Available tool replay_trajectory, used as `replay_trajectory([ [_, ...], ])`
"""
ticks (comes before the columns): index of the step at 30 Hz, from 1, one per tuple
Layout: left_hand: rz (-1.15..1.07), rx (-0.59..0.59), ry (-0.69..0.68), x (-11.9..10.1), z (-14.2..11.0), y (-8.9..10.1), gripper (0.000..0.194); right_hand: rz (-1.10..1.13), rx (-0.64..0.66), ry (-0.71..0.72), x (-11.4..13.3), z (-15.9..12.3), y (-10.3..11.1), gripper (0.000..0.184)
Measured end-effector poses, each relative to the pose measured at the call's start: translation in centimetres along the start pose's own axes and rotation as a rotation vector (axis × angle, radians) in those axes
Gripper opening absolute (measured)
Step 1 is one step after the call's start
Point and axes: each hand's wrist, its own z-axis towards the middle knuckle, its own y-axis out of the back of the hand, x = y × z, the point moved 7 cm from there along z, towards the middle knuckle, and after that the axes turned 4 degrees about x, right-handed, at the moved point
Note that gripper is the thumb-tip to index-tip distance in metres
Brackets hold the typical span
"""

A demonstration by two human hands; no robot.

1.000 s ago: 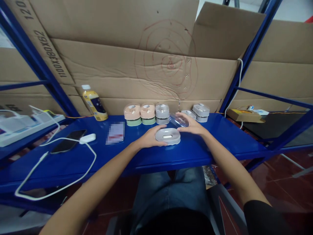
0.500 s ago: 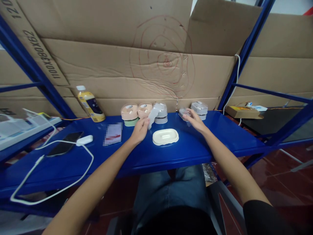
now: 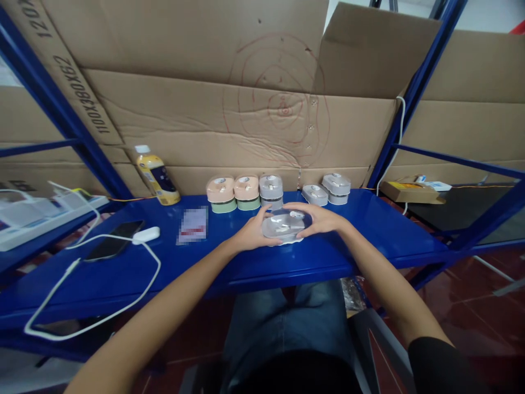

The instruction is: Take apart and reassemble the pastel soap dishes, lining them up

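Note:
Between both hands, in the middle of the blue table, is a clear, greyish oval box or cover (image 3: 285, 225) with a small sticker on top. My left hand (image 3: 253, 232) is wrapped round its left side. Gripping the opposite side is my right hand (image 3: 320, 218). A pale rim (image 3: 285, 242) shows below the front edge; the rest of that pale piece is hidden. Behind the hands stand a stacked grey oval box (image 3: 271, 189), a low grey oval box (image 3: 315, 195) and another stacked grey box (image 3: 336, 188).
Two pink-and-green oval boxes (image 3: 221, 192) stand at the back. Left of them are a yellow drink bottle (image 3: 158, 176), a blurred-out flat item (image 3: 192, 225), a dark phone (image 3: 115, 241) and a white cable (image 3: 150, 293). Cardboard (image 3: 184, 120) rises behind the table.
My right hand has come from the back right to the middle, and my left hand has moved right and down. Both now hold the clear oval piece over the pale dish, which was uncovered before.

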Motion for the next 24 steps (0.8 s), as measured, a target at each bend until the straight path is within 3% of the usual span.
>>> replay_trajectory([
  [6,-0.105,-0.004,-0.052,-0.1,0.2,-0.4,0.134,-0.035,0.135,0.028,0.1,2.4,-1.7,0.091],
  [16,0.016,0.060,-0.054,-0.2,-0.1,-0.4,0.126,-0.071,0.120,0.105,0.3,1.8,-2.4,0.089],
  [19,0.027,0.043,-0.055,0.2,-0.1,-0.3,0.115,-0.156,0.076,0.027,0.2,0.8,-2.3,0.092],
  [24,0.126,-0.129,-0.017,1.8,0.4,0.7,0.075,-0.443,-0.022,-0.256,0.0,-4.1,-2.2,0.117],
])
